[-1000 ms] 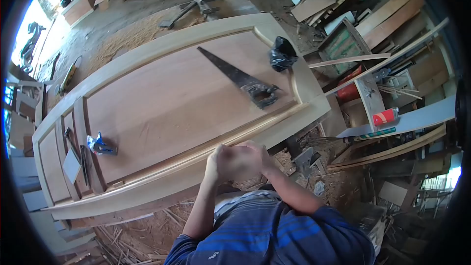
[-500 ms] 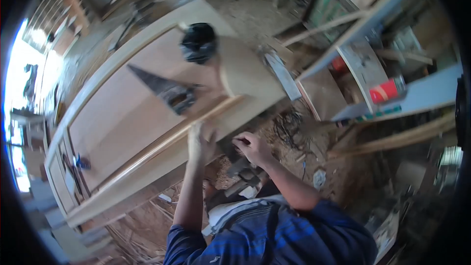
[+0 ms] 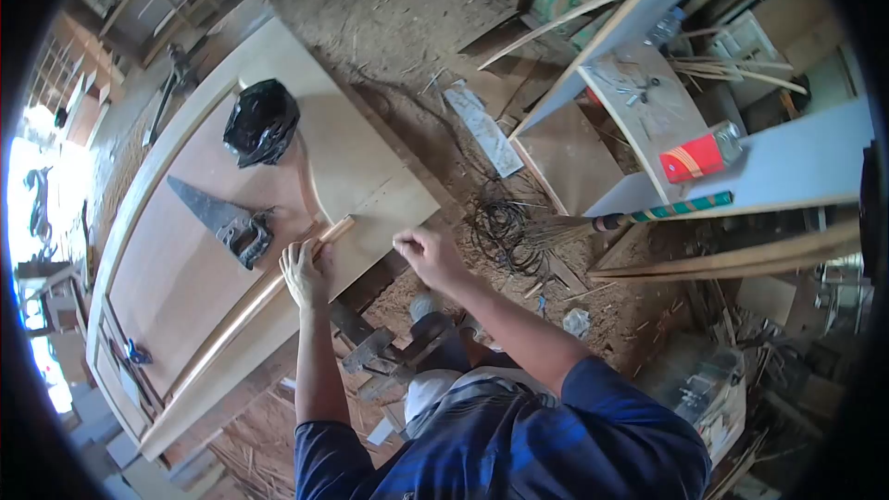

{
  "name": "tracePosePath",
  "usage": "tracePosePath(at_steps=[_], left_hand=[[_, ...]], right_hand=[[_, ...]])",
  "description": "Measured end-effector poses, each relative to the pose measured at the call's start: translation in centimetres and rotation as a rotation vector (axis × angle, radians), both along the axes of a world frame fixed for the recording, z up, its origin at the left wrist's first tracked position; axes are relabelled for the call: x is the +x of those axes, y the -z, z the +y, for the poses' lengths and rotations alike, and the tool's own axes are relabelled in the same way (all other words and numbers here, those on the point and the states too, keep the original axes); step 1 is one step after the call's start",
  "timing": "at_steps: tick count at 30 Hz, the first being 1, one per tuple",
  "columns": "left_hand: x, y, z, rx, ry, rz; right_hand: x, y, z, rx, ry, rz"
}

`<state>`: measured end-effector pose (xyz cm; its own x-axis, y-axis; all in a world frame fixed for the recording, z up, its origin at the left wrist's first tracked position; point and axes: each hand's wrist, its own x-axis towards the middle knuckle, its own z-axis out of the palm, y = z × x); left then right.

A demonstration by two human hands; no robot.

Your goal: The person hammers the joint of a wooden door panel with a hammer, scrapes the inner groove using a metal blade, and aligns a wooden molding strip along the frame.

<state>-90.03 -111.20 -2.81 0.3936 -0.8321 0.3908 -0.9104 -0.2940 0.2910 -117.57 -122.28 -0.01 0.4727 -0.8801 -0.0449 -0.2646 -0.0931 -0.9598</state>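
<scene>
A large wooden panel [image 3: 370, 213] with a raised moulding [image 3: 222, 335] along its near side lies in front of me. My left hand [image 3: 306, 273] rests on the moulding near its right end, fingers spread over it. To the right, my right hand [image 3: 428, 255] is raised by the panel's corner with its fingers curled together; anything inside them is too small to make out. A handsaw [image 3: 222, 222] lies on the panel beyond my left hand. Behind the saw sits a black plastic bag [image 3: 262, 123].
A shelf unit [image 3: 639, 111] at the right bears a red can [image 3: 694, 157]. Tangled black cable [image 3: 505, 236] and a broom [image 3: 556, 230] lie near it. A metal clamp or vise [image 3: 389, 352] is close to my body. Shavings cover the floor. A small blue item [image 3: 138, 352] sits at the panel's far left.
The view has swung right, so the panel appears further left. My hands, together a second ago, are now apart, the left on the moulding's right part and the right beside the panel corner.
</scene>
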Motion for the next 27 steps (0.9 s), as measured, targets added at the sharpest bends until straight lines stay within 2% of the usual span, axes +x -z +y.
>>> tracePosePath(at_steps=[4, 5, 7, 8, 11, 13, 27], left_hand=[[0.0, -0.9, -0.1, 0.011, 0.022, 0.030], [0.0, -1.1, 0.0, 0.031, -0.001, 0.047], [-0.2, -2.3, -0.5, -0.062, 0.017, 0.094], [-0.3, -2.6, -0.4, -0.041, 0.000, 0.114], [0.3, -2.2, -0.6, -0.024, -0.002, 0.165], [0.7, -2.3, -0.7, -0.039, 0.002, 0.201], [1.6, -1.5, 0.0, 0.125, -0.053, 0.256]], right_hand=[[6.8, 0.4, -6.9, -0.183, -0.005, -0.022], [8.8, 3.0, -8.7, -0.178, -0.038, -0.105], [11.2, 1.2, -11.7, -0.285, -0.091, -0.013], [12.4, 1.4, -12.9, -0.298, -0.106, 0.010], [15.1, 3.5, -17.0, -0.554, -0.248, 0.041], [16.4, 4.3, -17.9, -0.607, -0.282, 0.036], [17.6, 3.4, -17.9, -0.625, -0.376, 0.078]])
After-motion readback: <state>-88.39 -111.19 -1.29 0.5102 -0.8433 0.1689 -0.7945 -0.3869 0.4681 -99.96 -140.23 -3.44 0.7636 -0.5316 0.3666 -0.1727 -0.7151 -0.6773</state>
